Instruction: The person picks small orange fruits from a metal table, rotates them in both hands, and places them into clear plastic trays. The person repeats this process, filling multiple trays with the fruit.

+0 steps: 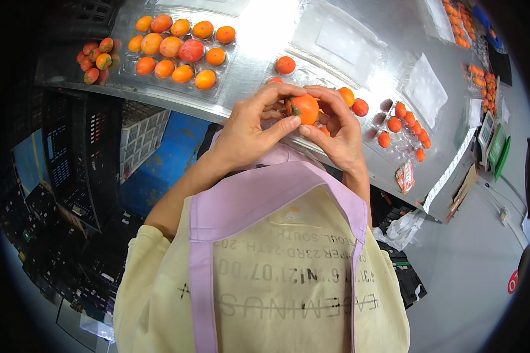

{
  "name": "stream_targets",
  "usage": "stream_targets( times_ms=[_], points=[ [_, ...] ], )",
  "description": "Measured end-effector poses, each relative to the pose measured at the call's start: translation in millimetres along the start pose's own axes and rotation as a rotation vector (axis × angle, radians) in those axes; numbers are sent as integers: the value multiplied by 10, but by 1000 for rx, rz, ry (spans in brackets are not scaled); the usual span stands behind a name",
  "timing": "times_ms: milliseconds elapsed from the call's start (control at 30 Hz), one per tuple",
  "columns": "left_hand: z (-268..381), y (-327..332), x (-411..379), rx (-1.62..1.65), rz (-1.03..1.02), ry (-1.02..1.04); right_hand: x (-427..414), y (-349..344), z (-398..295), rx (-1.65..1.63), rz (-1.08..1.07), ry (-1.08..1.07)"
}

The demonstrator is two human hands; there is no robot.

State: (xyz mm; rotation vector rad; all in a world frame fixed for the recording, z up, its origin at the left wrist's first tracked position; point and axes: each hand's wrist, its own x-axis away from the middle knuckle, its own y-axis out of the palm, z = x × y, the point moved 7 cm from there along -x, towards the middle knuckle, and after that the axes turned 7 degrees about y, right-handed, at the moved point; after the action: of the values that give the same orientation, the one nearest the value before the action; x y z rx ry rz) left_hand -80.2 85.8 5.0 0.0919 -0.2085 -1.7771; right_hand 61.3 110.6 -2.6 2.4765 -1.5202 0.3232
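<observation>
Between the fingertips of both hands is one orange persimmon (307,109), its green calyx turned to the left. My left hand (251,121) grips it from the left, and my right hand (342,123) curls around its right side. Beneath the hands lies a clear plastic tray (307,79), partly hidden by them. A reddish persimmon (285,65) sits in one of its cups beyond my fingers. Two more, an orange persimmon (346,96) and a red-orange persimmon (360,107), are just right of my right hand.
Left on the steel table (247,70) are a tray of persimmons (170,47) and a loose pile (87,65). To the right lie small persimmons (394,124) and a printed wrapper (405,177). Crates (143,132) stand below; scales (497,145) sit far right.
</observation>
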Motion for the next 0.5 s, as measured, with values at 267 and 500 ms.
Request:
stream_targets(
  times_ms=[267, 500],
  points=[
    [20, -6, 9, -52, 18, -9, -2, 35, -64, 137, 60, -68],
    [54, -13, -6, -43, 5, 99, -4, 50, -96, 68, 110, -118]
  ],
)
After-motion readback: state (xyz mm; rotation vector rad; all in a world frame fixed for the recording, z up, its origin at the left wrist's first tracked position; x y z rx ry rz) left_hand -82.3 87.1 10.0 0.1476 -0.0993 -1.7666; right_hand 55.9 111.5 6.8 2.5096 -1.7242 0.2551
